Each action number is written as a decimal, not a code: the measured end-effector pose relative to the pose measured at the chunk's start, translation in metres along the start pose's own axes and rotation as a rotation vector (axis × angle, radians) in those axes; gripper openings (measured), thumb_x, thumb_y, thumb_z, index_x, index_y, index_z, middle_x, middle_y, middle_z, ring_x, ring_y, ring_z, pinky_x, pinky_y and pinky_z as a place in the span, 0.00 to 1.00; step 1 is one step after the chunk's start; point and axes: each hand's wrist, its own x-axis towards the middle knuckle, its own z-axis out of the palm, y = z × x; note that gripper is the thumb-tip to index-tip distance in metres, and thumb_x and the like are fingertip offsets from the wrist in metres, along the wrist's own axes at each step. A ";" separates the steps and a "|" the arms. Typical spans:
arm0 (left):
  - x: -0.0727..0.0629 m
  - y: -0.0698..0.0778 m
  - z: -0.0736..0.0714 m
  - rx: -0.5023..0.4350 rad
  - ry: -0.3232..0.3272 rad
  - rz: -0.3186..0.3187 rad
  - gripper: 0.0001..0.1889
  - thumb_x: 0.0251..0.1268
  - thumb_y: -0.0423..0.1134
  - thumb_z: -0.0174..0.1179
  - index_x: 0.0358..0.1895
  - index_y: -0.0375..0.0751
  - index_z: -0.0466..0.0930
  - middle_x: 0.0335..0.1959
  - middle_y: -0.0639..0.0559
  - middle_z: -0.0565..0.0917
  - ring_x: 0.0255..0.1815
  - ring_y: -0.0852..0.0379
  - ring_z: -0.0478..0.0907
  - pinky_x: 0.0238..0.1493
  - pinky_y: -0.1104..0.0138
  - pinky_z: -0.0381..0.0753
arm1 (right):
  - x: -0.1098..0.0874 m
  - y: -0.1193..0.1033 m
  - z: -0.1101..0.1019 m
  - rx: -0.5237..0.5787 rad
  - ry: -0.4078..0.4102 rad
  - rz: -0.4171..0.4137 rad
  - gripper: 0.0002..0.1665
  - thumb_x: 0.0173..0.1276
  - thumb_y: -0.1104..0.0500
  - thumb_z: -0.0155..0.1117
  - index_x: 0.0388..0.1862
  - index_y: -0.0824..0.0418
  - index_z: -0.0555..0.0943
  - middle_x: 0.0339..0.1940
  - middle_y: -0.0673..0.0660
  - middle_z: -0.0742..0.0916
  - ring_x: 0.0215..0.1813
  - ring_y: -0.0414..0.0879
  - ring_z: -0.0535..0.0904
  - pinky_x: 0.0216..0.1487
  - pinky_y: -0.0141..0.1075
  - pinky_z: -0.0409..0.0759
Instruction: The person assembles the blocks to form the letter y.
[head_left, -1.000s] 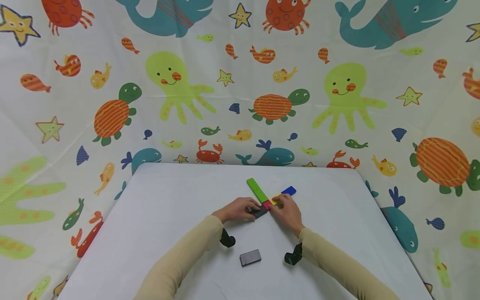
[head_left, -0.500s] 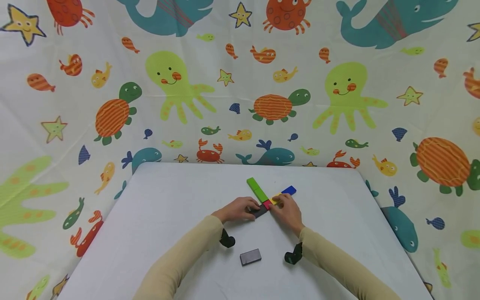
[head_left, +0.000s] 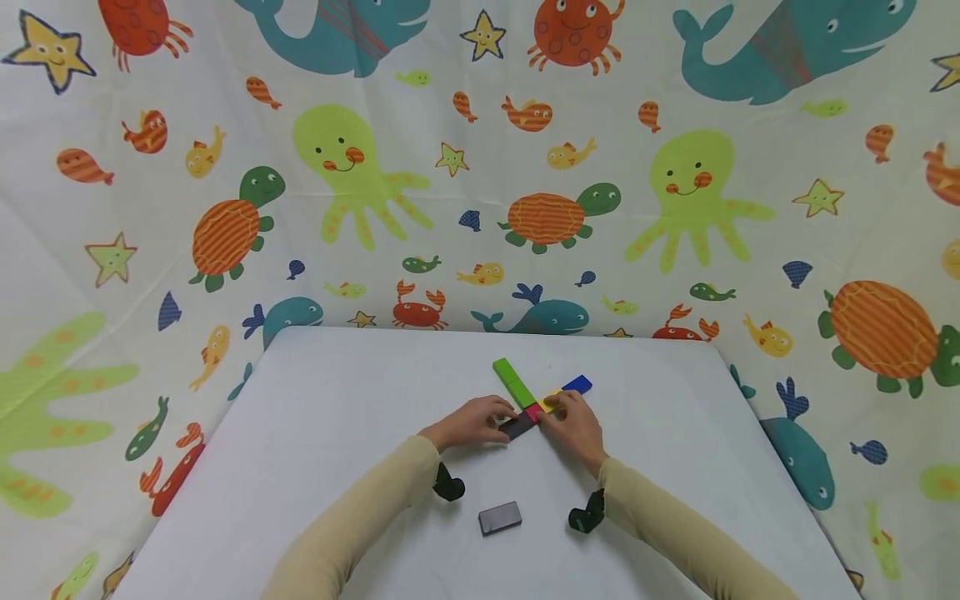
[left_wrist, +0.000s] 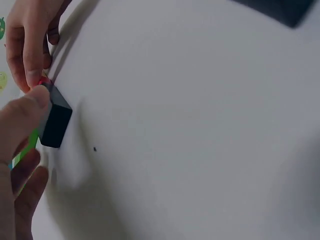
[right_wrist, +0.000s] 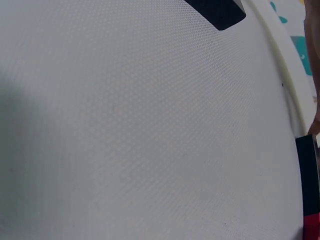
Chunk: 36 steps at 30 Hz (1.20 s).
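Small coloured blocks lie in a joined shape on the white table. A green bar meets a red block at the centre. From there a yellow block and a blue block run up to the right, and a black block points down to the left. My left hand is around the black block's outer end, fingers spread; its thumb overlaps the block in the left wrist view. My right hand pinches the yellow block beside the red one, thumb on the near side.
A loose dark grey block lies nearer to me, between my forearms. Black wrist cameras hang below both wrists. Behind the table's far edge is a curtain printed with sea animals.
My left hand has eased slightly back to the left, its fingers loosening from the black block, which shows more now. The right hand and the blocks stay in place.
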 end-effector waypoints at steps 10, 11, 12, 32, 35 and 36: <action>-0.045 0.027 0.005 -0.098 -0.036 0.135 0.21 0.64 0.43 0.66 0.58 0.40 0.79 0.59 0.51 0.76 0.58 0.59 0.73 0.55 0.65 0.77 | -0.001 0.000 0.004 0.007 0.009 0.000 0.20 0.63 0.51 0.72 0.49 0.61 0.84 0.47 0.56 0.80 0.46 0.49 0.77 0.51 0.43 0.77; -0.050 0.031 0.007 -0.119 -0.078 0.150 0.20 0.65 0.43 0.65 0.58 0.40 0.79 0.59 0.50 0.76 0.58 0.60 0.73 0.54 0.65 0.78 | -0.001 0.000 0.004 0.008 0.006 0.001 0.20 0.63 0.51 0.72 0.49 0.61 0.84 0.48 0.56 0.80 0.46 0.49 0.77 0.51 0.43 0.77; -0.055 0.035 0.010 -0.136 -0.120 0.162 0.20 0.65 0.42 0.65 0.58 0.40 0.79 0.59 0.50 0.76 0.59 0.61 0.72 0.54 0.66 0.78 | -0.001 0.000 0.004 0.008 0.005 0.001 0.20 0.63 0.51 0.72 0.49 0.61 0.84 0.47 0.56 0.80 0.46 0.49 0.77 0.51 0.43 0.77; -0.070 0.045 0.030 0.015 -0.356 0.267 0.26 0.64 0.43 0.66 0.65 0.45 0.75 0.66 0.57 0.72 0.65 0.65 0.67 0.65 0.69 0.66 | -0.001 0.002 0.005 0.006 0.051 -0.022 0.20 0.63 0.50 0.72 0.48 0.60 0.84 0.47 0.56 0.80 0.45 0.48 0.77 0.49 0.43 0.77; -0.071 0.046 0.029 0.032 -0.376 0.280 0.29 0.62 0.44 0.68 0.66 0.44 0.74 0.68 0.59 0.72 0.65 0.66 0.66 0.64 0.71 0.66 | -0.002 0.002 0.004 0.009 0.049 -0.020 0.20 0.63 0.50 0.72 0.48 0.60 0.84 0.47 0.56 0.80 0.45 0.48 0.77 0.49 0.43 0.77; -0.071 0.046 0.029 0.035 -0.385 0.285 0.30 0.61 0.44 0.68 0.67 0.44 0.74 0.68 0.59 0.72 0.65 0.66 0.66 0.63 0.71 0.66 | -0.003 0.002 0.004 0.005 0.048 -0.020 0.20 0.63 0.50 0.72 0.48 0.60 0.84 0.47 0.56 0.80 0.45 0.48 0.77 0.49 0.42 0.77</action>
